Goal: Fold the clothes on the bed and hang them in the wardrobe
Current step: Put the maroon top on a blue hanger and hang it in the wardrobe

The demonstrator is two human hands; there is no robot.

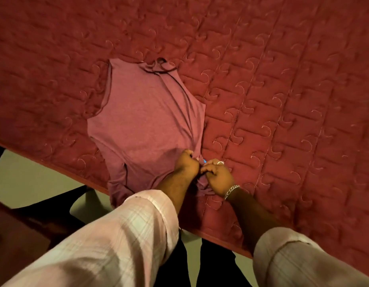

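A pinkish-maroon t-shirt (146,112) lies spread on the red quilted bed cover (282,79), its neck end far from me and part of it draped over the bed's near edge. My left hand (186,163) grips bunched cloth at the shirt's near right side. Right beside it, my right hand (217,176), with a ring and a chain bracelet, also pinches the bunched fabric. The two hands almost touch. A small blue bit (204,161) shows between them; what it is cannot be made out.
The bed's near edge (61,168) runs diagonally from the left down to the lower right. Below it lies pale floor (20,179), with a dark brown piece of furniture (16,235) at the lower left. No wardrobe is in view.
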